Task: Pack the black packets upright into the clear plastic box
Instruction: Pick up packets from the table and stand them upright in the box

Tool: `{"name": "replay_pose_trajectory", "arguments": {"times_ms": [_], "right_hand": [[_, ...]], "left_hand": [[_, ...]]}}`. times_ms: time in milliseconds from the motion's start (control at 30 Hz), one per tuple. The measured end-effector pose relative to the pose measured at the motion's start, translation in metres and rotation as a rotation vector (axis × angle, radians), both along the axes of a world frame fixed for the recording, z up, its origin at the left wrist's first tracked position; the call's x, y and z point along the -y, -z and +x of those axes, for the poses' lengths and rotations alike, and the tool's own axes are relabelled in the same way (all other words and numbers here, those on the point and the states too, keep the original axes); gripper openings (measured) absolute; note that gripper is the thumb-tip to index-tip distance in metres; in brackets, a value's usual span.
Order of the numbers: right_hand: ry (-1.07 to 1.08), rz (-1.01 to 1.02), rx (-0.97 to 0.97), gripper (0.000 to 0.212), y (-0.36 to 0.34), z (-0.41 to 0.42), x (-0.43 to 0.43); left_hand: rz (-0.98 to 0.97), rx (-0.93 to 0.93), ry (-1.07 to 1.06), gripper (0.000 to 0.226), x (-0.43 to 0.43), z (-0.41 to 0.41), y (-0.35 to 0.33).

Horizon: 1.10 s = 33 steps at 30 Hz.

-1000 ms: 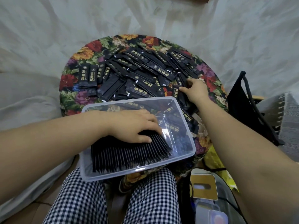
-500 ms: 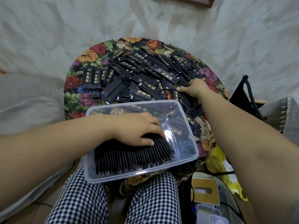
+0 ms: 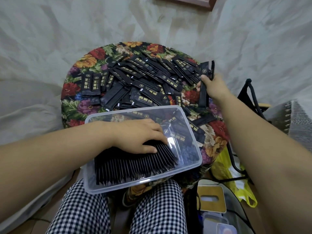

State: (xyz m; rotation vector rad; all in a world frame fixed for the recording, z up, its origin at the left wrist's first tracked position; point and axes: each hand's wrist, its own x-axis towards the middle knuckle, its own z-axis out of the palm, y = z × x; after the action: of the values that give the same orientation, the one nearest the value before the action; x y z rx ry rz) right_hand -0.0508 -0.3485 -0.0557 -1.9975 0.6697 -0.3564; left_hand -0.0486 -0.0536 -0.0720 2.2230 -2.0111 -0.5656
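Our right hand (image 3: 213, 86), flat on loose pile (image 3: 143, 78) half second ago, now lifted, fingers clamped on slim black foil packets (image 3: 203, 92): two or three, we cannot tell. Next batch ready. Our left hand (image 3: 140, 135) still presses flat-fingered on upright packet row (image 3: 135, 166), roughly thirty, inside one clear rectangular plastic box (image 3: 135, 110). Dozens remain on round floral cushion (image 3: 94, 59).

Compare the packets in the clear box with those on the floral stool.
The boxed packets stand on edge in one tight row; the stool packets lie flat, scattered and overlapping. The boxed packets show only thin black edges; many stool packets show gold print. The left hand rests on the boxed packets, not the stool packets. Both are slim and black.
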Motion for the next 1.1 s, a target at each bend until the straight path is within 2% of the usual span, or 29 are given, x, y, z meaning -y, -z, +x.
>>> {"name": "replay_pose_trajectory", "arguments": {"times_ms": [133, 233, 533, 633, 800, 967, 1100], "right_hand": [[0.143, 0.122, 0.252, 0.021, 0.006, -0.009, -0.005], [0.201, 0.213, 0.425, 0.011, 0.013, -0.018, -0.016], [0.139, 0.271, 0.219, 0.022, 0.04, -0.036, -0.03], [0.167, 0.276, 0.284, 0.027, 0.035, -0.035, -0.029], [0.173, 0.27, 0.326, 0.015, 0.037, -0.032, -0.03], [0.265, 0.267, 0.427, 0.015, 0.025, -0.026, -0.035], [0.143, 0.136, 0.28, 0.021, 0.026, -0.034, -0.04]], "left_hand": [[0.008, 0.008, -0.002, 0.043, 0.0, -0.001, 0.0], [0.014, 0.006, -0.006, 0.043, 0.0, -0.001, -0.001], [0.014, 0.008, -0.014, 0.043, -0.001, -0.003, -0.001], [0.012, 0.002, -0.02, 0.043, -0.001, -0.003, -0.001], [0.025, 0.01, -0.018, 0.043, -0.001, -0.002, -0.001], [0.018, 0.001, -0.018, 0.043, -0.001, -0.001, 0.0], [0.013, -0.003, -0.016, 0.042, -0.001, 0.0, 0.0]]}}
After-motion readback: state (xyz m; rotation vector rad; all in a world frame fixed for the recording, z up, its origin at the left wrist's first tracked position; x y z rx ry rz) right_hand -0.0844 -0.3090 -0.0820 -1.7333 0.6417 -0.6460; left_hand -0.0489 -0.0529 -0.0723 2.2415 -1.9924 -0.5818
